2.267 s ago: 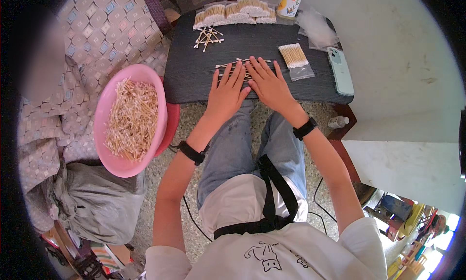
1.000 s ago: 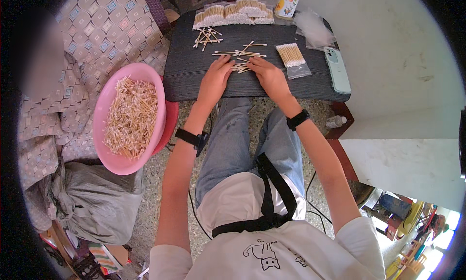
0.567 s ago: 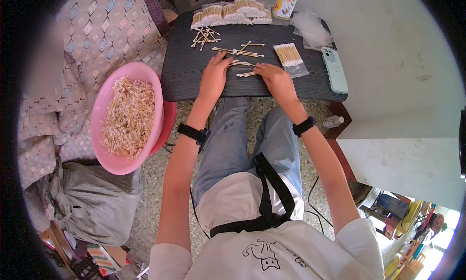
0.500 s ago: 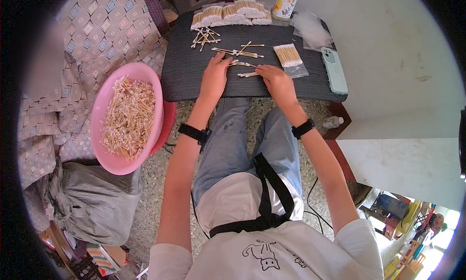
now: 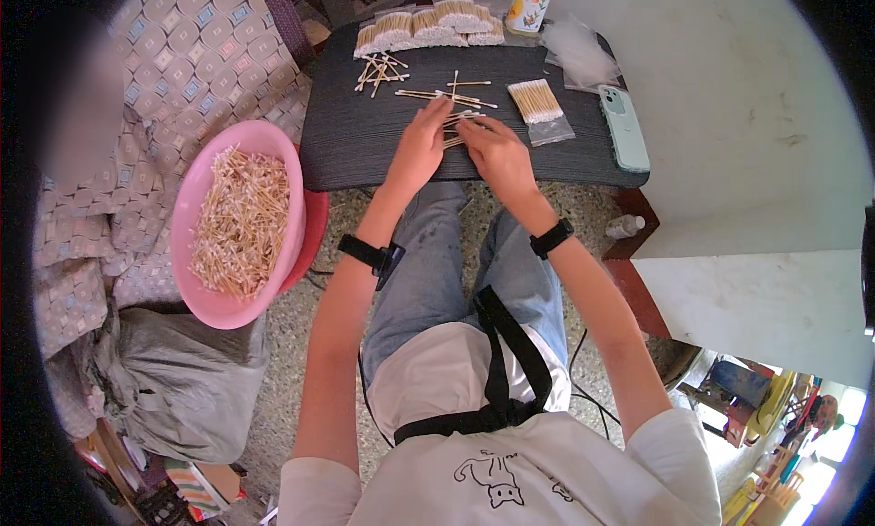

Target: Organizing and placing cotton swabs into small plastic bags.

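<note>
Close together at the near middle of the black table point(image 5: 355, 152), my hands hold a few cotton swabs point(image 5: 451, 125) between them. My left hand point(image 5: 421, 148) has its fingers against the swabs' left ends. From the other side, the curled fingers of my right hand point(image 5: 497, 154) press on their right ends; the fingertips are partly hidden. Just beyond lie several loose cotton swabs point(image 5: 428, 95), some crossing. A small pile of cotton swabs point(image 5: 380, 73) is farther left. To the right, a clear bag of cotton swabs point(image 5: 536, 102) lies flat.
Filled swab bags point(image 5: 428, 26) are stacked along the back edge, beside a bottle point(image 5: 530, 6). Empty clear bags point(image 5: 581, 56) and a pale green phone point(image 5: 624, 129) lie at the right. A pink basin point(image 5: 296, 216) full of swabs stands left of the table.
My right hand has moved left toward my left hand, which has shifted slightly right. The swabs between them are drawn closer together. One loose swab beyond has turned more upright.
</note>
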`<state>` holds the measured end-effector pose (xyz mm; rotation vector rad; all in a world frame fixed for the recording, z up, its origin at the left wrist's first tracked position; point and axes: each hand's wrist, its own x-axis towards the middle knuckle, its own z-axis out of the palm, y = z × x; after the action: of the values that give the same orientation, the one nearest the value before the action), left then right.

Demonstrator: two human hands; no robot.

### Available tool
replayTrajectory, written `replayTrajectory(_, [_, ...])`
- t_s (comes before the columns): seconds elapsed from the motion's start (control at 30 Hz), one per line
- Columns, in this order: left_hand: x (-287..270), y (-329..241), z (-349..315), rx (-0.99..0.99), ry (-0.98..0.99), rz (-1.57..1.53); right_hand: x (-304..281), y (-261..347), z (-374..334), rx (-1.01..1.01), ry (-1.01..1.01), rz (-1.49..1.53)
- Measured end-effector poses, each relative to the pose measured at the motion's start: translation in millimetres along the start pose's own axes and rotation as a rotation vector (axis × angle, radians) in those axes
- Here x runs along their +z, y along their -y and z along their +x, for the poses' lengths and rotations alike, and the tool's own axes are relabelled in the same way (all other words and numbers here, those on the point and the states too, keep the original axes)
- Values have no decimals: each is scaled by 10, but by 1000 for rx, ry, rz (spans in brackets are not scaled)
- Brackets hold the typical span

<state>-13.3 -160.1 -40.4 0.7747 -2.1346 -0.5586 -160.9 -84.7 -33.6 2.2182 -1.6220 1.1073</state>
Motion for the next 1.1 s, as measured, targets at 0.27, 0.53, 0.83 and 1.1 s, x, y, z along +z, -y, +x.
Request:
replayTrajectory(0.27, [-125, -200, -326, 134, 210, 448, -59, 13, -167, -103, 153, -204])
replayTrajectory(0.53, [-108, -139, -210, 52, 264, 589, -15, -37, 31, -37, 128, -137])
replayTrajectory(0.83, [-96, -169, -277, 119, 203, 692, 38, 30, -58, -12, 135, -195])
replayTrajectory(1.1, [-140, -254, -401, 66, 232, 689, -72, 130, -178, 16, 119, -153])
